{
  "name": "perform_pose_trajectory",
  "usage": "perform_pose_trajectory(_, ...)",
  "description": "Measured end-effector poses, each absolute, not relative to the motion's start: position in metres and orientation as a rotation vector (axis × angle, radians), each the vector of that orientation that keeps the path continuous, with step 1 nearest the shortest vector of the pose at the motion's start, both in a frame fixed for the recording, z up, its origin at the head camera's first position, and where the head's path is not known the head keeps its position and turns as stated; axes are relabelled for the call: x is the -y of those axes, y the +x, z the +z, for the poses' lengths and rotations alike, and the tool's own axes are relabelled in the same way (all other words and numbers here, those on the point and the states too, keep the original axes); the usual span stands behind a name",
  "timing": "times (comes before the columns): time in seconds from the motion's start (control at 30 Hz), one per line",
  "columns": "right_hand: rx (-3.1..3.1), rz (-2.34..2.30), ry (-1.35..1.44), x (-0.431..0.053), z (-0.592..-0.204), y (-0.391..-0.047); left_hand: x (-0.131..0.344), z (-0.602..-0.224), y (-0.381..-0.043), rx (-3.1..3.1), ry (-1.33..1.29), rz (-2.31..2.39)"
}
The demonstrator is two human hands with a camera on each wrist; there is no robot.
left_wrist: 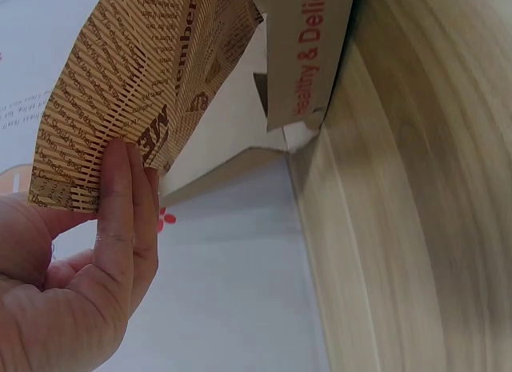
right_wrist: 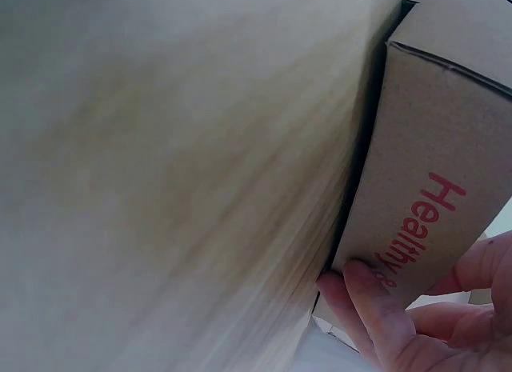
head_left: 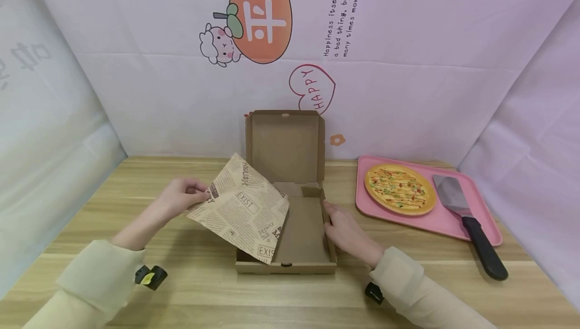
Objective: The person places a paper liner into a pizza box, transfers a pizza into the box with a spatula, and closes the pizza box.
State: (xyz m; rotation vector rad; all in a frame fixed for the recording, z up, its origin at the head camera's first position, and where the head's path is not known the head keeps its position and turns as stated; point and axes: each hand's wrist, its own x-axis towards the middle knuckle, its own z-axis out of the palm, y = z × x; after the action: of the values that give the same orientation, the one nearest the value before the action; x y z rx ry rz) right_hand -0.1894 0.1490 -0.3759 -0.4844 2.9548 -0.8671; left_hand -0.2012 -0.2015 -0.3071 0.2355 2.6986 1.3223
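Observation:
My left hand [head_left: 180, 199] pinches the left corner of a newsprint-patterned food wrapping paper [head_left: 244, 208] between thumb and fingers. The sheet slants over the left part of an open cardboard pizza box [head_left: 308, 228], its lower right edge dipping inside. In the left wrist view the paper [left_wrist: 128, 84] bends upward from my fingertips. The box lid [head_left: 285, 148] stands upright at the back. My right hand [head_left: 351, 233] holds the box's right wall; in the right wrist view, fingers [right_wrist: 372, 300] press the outer side near red "Healthy" lettering, with the thumb at the top edge.
To the right lies a pink tray [head_left: 362, 203] bearing a round pizza [head_left: 399, 190] and a pizza server [head_left: 453, 195], its black handle [head_left: 485, 248] jutting past the tray's front edge. White printed cloth [head_left: 181, 107] encloses the wooden table [head_left: 199, 294] at back and sides.

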Motion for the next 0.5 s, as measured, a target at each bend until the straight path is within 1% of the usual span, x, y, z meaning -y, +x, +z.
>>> perform_pose_trajectory(0.5,-2.956,-0.87,-0.494,-0.15,-0.378,-0.19,0.181,-0.316,-0.198,-2.718,0.219,1.351)
